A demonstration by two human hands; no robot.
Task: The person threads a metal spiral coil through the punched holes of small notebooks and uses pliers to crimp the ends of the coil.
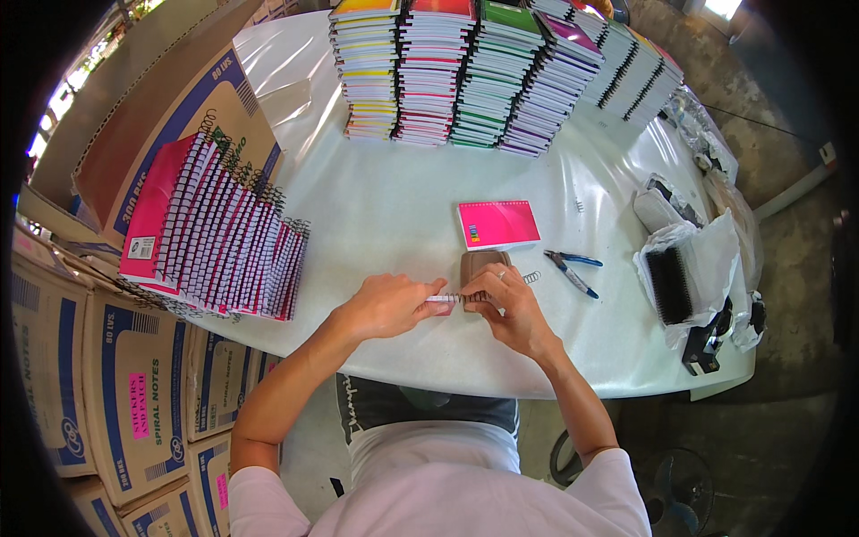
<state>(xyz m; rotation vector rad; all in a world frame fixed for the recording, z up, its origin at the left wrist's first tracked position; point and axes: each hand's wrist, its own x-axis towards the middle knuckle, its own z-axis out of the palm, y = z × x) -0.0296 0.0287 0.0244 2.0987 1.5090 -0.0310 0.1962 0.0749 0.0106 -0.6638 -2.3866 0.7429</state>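
Spiral wire [461,297] lies left-right at the counter's [394,215] near edge (over a brown notebook [483,268]); left hand [386,304] pinches its left end, right hand [510,309] its right, both grips closed.

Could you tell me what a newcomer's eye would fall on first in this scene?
Probably the tall notebook stacks at the table's far edge, then the pink notebooks fanned out on the left. At centre, the left hand and right hand pinch a spiral-bound pad, with pliers just right.
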